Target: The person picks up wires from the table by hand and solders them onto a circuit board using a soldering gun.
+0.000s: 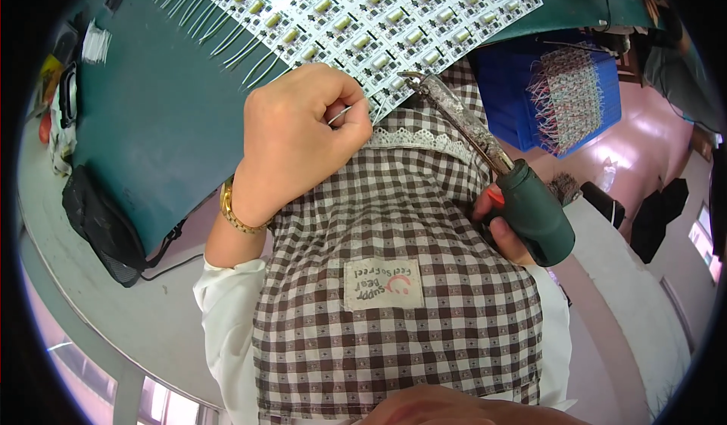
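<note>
Pinching wire [341, 114] – L hand [299, 137]; R hand [503, 224] – soldering iron [485, 164].

One label [383, 283] is visible, at lower centre of the frame: a rectangular cream fabric patch sewn on the brown-and-white checked apron [424, 334], bearing pink and dark printing with a small pink emblem. No packages, signs or screens appear.

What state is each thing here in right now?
Left hand: closed in a fist, pinching a thin wire.
Right hand: gripping the soldering iron, tip aimed at the panel edge.
LED panel: flat on the green mat, wires sticking out along its side.
Blue bin: holding wired boards.
</note>
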Motion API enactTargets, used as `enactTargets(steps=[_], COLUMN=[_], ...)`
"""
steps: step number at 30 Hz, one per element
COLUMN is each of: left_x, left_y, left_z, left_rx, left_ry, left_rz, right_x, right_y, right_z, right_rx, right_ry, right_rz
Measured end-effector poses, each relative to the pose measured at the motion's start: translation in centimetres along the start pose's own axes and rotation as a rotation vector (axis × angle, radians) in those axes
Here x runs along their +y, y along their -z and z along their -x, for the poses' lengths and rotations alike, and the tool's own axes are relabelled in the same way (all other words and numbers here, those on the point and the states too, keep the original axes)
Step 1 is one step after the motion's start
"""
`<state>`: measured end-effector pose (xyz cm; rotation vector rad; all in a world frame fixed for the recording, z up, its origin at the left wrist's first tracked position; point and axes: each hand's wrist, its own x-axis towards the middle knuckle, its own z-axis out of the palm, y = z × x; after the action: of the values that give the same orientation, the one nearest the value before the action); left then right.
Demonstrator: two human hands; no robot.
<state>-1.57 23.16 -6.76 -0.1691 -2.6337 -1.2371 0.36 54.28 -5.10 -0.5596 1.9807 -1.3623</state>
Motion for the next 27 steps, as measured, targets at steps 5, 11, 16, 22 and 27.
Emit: enactTargets(steps=[5,11,16,22,27], left_x=[0.1,1.6,1.4,-0.1,0.4], left_y=[0.3,3.1,1.6,0.3,0.9], left_z=[0.0,0.8,-0.2,-0.4,-0.6], left_rx=[-0.023,-0.04,0.17,0.146,0.092], left_ry=[0.025,0.281,0.237,0.13,0.023], left_rz=[0.018,0.113,0.222,-0.032,-0.126], right_x=[0.1,-0.3,-0.9,-1.9,-1.9], right_y=[-0.1,0.2,-1.1,-1.5,-2.6], right_z=[-0.3,-1.2,-2.3,-5.6,-4.3], right_rx=[0.015,-0.055,0.117,0.305,0.412], right_ry=[0.077,0.07,0.305,0.573,0.352], right_rz=[-0.038,-0.046,-0.065,0.005,-0.09])
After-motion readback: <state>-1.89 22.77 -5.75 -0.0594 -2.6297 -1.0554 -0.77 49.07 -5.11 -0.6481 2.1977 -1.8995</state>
